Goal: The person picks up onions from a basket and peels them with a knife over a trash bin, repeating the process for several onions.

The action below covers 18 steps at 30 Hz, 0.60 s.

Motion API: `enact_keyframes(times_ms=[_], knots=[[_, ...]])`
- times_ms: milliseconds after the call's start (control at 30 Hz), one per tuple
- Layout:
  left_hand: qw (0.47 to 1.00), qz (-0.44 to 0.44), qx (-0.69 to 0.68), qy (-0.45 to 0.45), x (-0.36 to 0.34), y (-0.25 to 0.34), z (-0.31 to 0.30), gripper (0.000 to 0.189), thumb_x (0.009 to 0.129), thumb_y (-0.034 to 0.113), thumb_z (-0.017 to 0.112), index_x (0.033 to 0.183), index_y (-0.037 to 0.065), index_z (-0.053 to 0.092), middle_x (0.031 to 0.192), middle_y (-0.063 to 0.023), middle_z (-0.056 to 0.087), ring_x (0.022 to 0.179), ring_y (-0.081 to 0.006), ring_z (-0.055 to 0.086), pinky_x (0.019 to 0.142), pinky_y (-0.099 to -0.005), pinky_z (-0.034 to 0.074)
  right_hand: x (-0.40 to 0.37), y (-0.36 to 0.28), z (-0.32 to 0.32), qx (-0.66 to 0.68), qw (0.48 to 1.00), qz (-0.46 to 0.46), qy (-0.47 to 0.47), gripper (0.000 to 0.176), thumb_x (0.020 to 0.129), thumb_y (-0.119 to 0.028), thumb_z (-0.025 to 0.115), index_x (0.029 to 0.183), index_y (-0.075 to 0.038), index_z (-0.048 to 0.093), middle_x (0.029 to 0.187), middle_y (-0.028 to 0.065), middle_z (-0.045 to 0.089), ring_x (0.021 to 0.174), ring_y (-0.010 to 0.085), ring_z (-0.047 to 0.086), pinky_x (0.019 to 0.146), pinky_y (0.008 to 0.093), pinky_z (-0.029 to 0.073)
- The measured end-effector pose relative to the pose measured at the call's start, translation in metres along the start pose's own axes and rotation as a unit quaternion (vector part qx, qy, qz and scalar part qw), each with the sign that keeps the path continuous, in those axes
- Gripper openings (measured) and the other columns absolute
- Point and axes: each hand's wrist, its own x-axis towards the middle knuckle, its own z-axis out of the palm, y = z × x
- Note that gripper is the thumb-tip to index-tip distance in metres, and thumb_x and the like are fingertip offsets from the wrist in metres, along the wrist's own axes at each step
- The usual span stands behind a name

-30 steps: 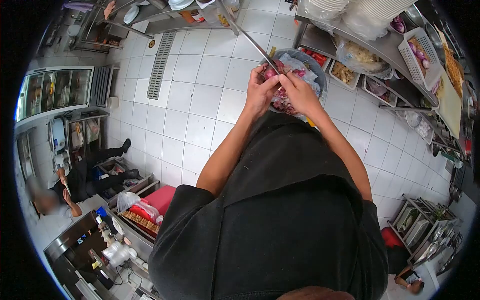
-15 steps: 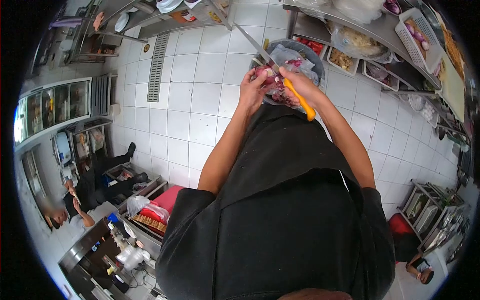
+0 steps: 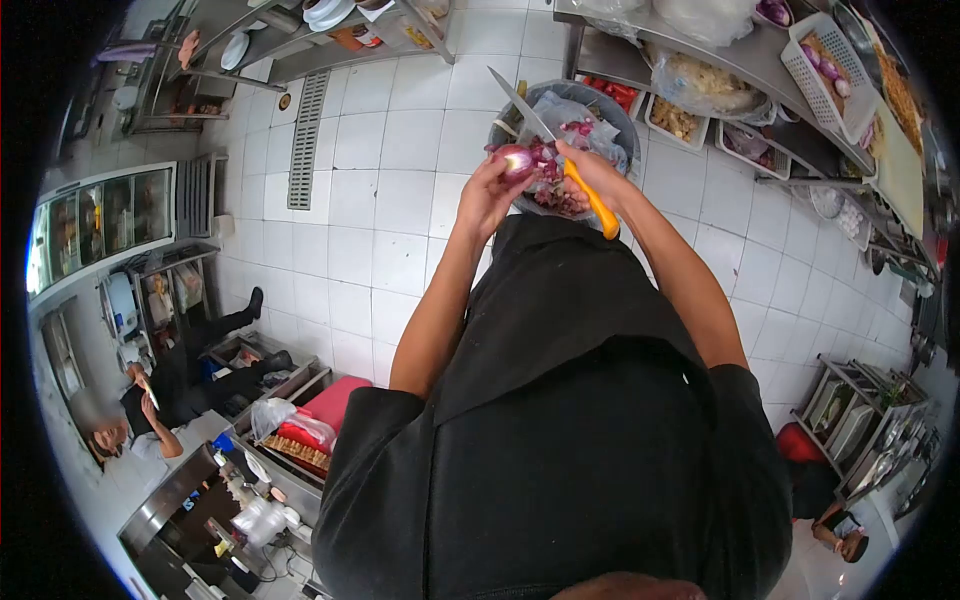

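The left grip (image 3: 485,195) was closed around a red onion (image 3: 514,160), fingers and thumb bearing on its sides; the right grip (image 3: 600,180) was wrapped about the orange handle of a knife (image 3: 524,107), whose blade pointed up and away from the body, just beside the onion.

The likeliest trouble, to judge by this hold, was a slip of the edge towards the left fingers: the onion hung in the air with no board beneath it, so any skid on smooth skin could have found a fingertip. A loose or damp outer layer might also have let the onion drop, into the bin or over its near side.

The onion looked rounded and glossy, purplish red with a pale patch on its upper face. It was held above the left part of a grey bin (image 3: 630,135), where red-purple scraps (image 3: 562,192) lay against a pale plastic liner (image 3: 597,112). Around the bin spread white floor tiles (image 3: 400,205).
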Motion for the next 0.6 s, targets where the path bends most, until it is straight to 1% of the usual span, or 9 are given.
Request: enact_keyframes(times_ms=[67,100,200,300,400,500,600], knots=[[0.998,-0.014,-0.063,0.015,0.000,0.002,-0.002,0.034,0.094,0.014,0.060,0.122,-0.002,0.050,0.124,-0.0155,0.056,0.116,-0.0318,0.056,0.101,-0.0492,0.050,0.007,0.000,-0.003,-0.008,1.000,0.013,0.002,0.059,0.095,-0.063,0.043,0.067,-0.011,0.045,0.053,0.0003,0.042,0.040,0.0108,0.037,0.037,0.0277,0.029],[0.995,-0.022,-0.093,0.023,-0.002,0.003,-0.003,0.034,0.094,0.015,0.061,0.121,-0.003,0.050,0.124,-0.0153,0.055,0.116,-0.0317,0.056,0.101,-0.0494,0.049,0.004,-0.003,0.000,-0.019,1.000,0.003,0.003,0.059,0.095,-0.063,0.044,0.067,-0.011,0.045,0.053,0.0002,0.042,0.040,0.0108,0.038,0.037,0.0277,0.029],[0.995,-0.015,-0.076,0.064,0.003,0.000,-0.007,0.037,0.093,0.019,0.065,0.120,-0.002,0.050,0.123,-0.0165,0.055,0.117,-0.0321,0.055,0.103,-0.0511,0.049,-0.008,-0.004,0.004,-0.039,0.999,-0.016,0.004,0.059,0.095,-0.064,0.044,0.068,-0.011,0.045,0.054,0.0001,0.042,0.041,0.0108,0.038,0.038,0.0277,0.029],[0.996,0.020,-0.011,0.086,0.011,-0.007,-0.018,0.040,0.092,0.020,0.067,0.122,0.000,0.050,0.122,-0.0184,0.055,0.116,-0.0325,0.055,0.103,-0.0518,0.048,-0.014,-0.005,0.005,-0.039,0.999,-0.026,0.006,0.058,0.094,-0.064,0.045,0.070,-0.011,0.045,0.056,0.0007,0.043,0.041,0.0111,0.038,0.038,0.0279,0.030],[0.995,0.006,-0.051,0.087,0.010,-0.005,-0.026,0.041,0.091,0.019,0.067,0.123,0.000,0.049,0.123,-0.0206,0.054,0.116,-0.0334,0.055,0.105,-0.0521,0.047,-0.014,-0.001,0.000,-0.036,0.998,-0.035,0.029,0.056,0.095,-0.063,0.045,0.074,-0.011,0.046,0.057,0.0017,0.044,0.041,0.0115,0.039,0.038,0.0282,0.030],[0.994,-0.004,-0.067,0.084,0.002,0.000,-0.024,0.043,0.091,0.019,0.067,0.123,-0.004,0.048,0.123,-0.0216,0.054,0.116,-0.0363,0.054,0.106,-0.0531,0.045,-0.007,0.004,-0.006,-0.029,0.998,-0.042,0.043,0.055,0.095,-0.062,0.045,0.078,-0.009,0.047,0.058,0.0024,0.045,0.042,0.0118,0.039,0.037,0.0283,0.031],[0.986,-0.039,-0.162,-0.002,0.000,0.008,-0.029,0.041,0.092,0.015,0.064,0.123,-0.006,0.047,0.126,-0.0237,0.053,0.118,-0.0407,0.053,0.108,-0.0534,0.043,-0.011,0.002,-0.007,-0.038,0.997,-0.036,0.057,0.054,0.096,-0.060,0.044,0.082,-0.008,0.048,0.059,0.0023,0.045,0.043,0.0118,0.041,0.038,0.0286,0.032]])
